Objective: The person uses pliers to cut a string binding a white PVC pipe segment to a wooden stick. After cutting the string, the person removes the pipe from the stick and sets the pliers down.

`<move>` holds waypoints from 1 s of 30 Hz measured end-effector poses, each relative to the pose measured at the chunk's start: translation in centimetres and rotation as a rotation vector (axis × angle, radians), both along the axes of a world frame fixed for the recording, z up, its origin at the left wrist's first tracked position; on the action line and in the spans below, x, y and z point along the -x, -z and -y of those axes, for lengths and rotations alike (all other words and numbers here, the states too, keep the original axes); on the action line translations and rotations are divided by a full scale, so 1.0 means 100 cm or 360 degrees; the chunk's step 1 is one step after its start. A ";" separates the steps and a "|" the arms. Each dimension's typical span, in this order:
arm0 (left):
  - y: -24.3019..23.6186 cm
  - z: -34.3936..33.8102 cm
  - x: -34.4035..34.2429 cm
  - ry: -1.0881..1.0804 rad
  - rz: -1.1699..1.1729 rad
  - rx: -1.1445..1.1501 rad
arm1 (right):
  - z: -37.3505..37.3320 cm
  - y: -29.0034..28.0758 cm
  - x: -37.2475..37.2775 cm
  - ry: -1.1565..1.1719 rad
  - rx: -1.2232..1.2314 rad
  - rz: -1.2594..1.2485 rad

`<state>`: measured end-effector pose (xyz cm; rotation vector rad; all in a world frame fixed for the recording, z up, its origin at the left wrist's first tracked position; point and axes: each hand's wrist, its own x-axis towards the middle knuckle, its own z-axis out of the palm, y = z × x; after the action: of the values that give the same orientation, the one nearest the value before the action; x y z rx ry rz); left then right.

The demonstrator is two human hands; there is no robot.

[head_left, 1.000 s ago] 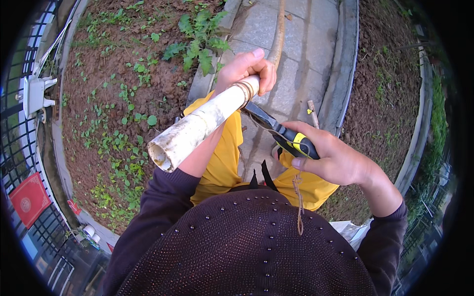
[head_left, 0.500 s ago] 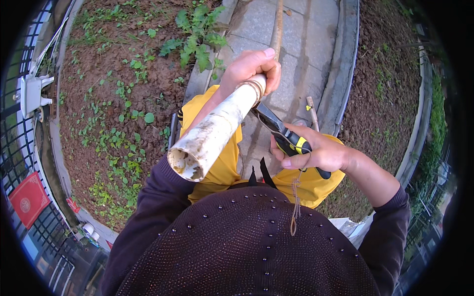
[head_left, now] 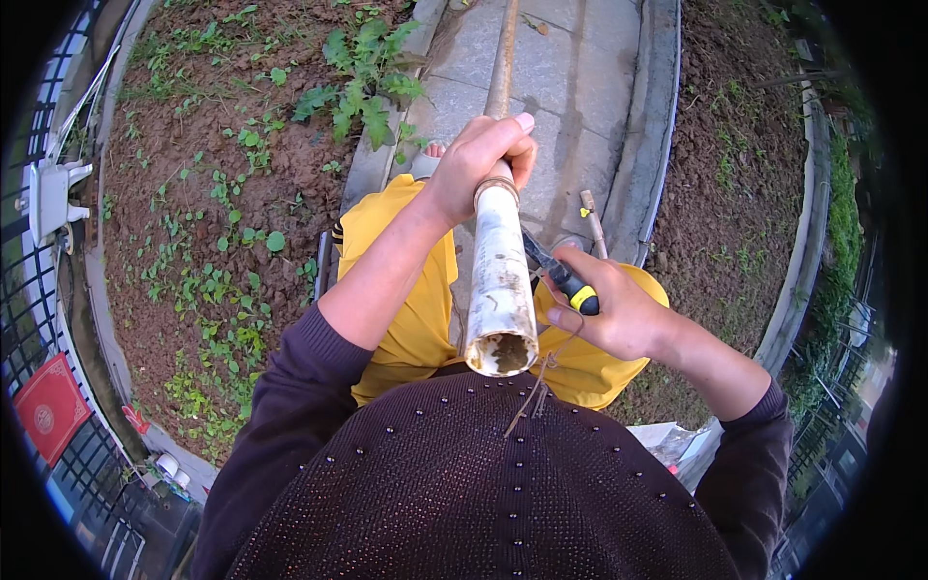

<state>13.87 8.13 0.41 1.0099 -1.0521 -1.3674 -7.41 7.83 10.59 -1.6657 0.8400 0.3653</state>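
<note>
A paved path (head_left: 607, 101) runs away from me between two soil beds, the left bed (head_left: 159, 164) carrying low green seedlings. A short stick (head_left: 594, 224) lies on the path, beyond my right hand. My knees, in yellow trousers (head_left: 391, 333), are parted beneath the work.

The white pipe (head_left: 500, 275) is in front of my torso, between my forearms. Its long axis points almost straight at me: the far end sits at my left hand (head_left: 480, 166), the open mouth faces my body. Beyond that hand a wooden pole (head_left: 503, 72) continues along nearly the same line; the junction is covered by my fingers, so I cannot tell how the two parts fit.

My left hand is the nearer one, closed around the far end of the pipe beside the wire turns (head_left: 498, 186). My right hand (head_left: 619, 307) stands to the right of the pipe, apart from it, fingers wrapped about a black-and-yellow hand tool (head_left: 565, 277). The tool slants up and left; its tip passes behind the pipe wall, so contact with the wire cannot be confirmed. A loose wire tail (head_left: 550, 361) hangs below my right thumb.

Pipe condition: cylindrical, hollow, white, with grey-brown staining along the wall and brown dirt inside the mouth.
</note>
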 end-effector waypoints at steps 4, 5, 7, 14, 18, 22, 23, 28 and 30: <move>-0.004 0.003 0.003 0.0085 0.0049 -0.0135 | -0.009 0.016 0.013 0.0091 0.0147 0.0116; -0.002 0.004 0.005 0.0099 0.0092 -0.0132 | -0.012 0.016 0.014 0.0117 0.0167 0.0121; -0.001 0.006 0.009 0.0053 0.0147 -0.0153 | -0.017 0.021 0.019 0.0165 0.0280 0.0173; 0.004 0.020 0.038 -0.0114 0.0265 -0.0219 | -0.017 0.026 0.042 0.0156 0.0791 0.0120; 0.009 0.025 0.055 -0.0273 0.0542 -0.0262 | -0.012 0.013 0.050 0.0122 0.0869 -0.0124; 0.013 0.032 0.073 -0.0366 0.0856 -0.0316 | -0.013 0.022 0.066 0.0265 0.0920 -0.0297; 0.015 0.035 0.076 -0.0396 0.0930 -0.0325 | -0.012 0.023 0.068 0.0308 0.0846 -0.0398; 0.018 0.042 0.086 -0.0341 0.1171 -0.0493 | -0.009 0.023 0.070 0.0277 0.1040 -0.0608; 0.017 0.045 0.092 -0.0324 0.1245 -0.0511 | -0.007 0.027 0.076 0.0276 0.1105 -0.0668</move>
<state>4.66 3.62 -1.29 1.9280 -1.2529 -0.9927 -15.00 8.58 7.85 -2.1620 1.5407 0.3251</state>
